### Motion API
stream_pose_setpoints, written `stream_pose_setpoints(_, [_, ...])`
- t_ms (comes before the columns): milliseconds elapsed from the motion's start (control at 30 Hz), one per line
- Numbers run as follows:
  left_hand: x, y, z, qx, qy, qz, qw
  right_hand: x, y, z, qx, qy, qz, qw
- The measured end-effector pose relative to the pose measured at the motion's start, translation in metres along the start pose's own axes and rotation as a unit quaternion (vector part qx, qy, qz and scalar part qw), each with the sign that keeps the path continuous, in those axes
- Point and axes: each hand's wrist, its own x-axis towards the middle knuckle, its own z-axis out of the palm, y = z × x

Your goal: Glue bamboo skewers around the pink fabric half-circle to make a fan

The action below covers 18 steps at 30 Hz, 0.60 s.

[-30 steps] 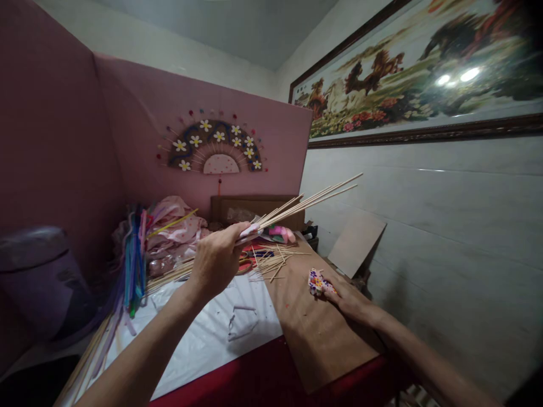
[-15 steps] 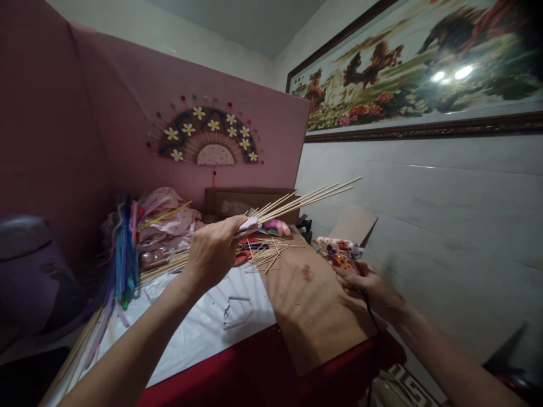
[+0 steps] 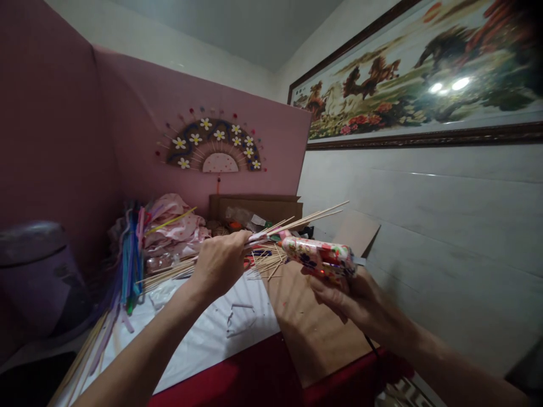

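Note:
My left hand (image 3: pixel 221 261) is closed on a small pale piece from which several thin bamboo skewers (image 3: pixel 316 216) fan out to the right. Much of that piece is hidden by my fingers; a pink part (image 3: pixel 285 233) shows beside it. In my right hand (image 3: pixel 345 294) is a flower-patterned glue gun (image 3: pixel 318 255), its tip pointing left, close to the base of the skewers. Whether the tip touches them I cannot tell. Beneath the hands, loose skewers (image 3: pixel 269 263) lie in a pile on the table.
A white sheet (image 3: pixel 203 339) and a brown board (image 3: pixel 322 333) cover the red tablecloth (image 3: pixel 229 379). Pipe cleaners (image 3: pixel 129 260) and pink dotted cloth (image 3: pixel 178 223) are heaped at left. A decorated fan (image 3: pixel 214 144) hangs on the pink panel; a lidded bin (image 3: pixel 38 282) stands far left.
My right hand has brought the glue gun leftward, up to the skewers' base. My left hand has tilted the skewers lower. The view has shifted slightly.

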Motion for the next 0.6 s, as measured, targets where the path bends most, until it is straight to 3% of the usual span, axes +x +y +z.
stream_pose_setpoints(200, [-0.001, 0.004, -0.003, 0.018, -0.032, 0.001, 0.999, 0.013, -0.004, 0.005, 0.020, -0.015, -0.054, 0.998])
stream_pose_setpoints(600, [-0.005, 0.007, -0.006, 0.065, -0.007, 0.021, 0.998, 0.018, -0.006, 0.014, -0.028, -0.016, -0.096, 0.995])
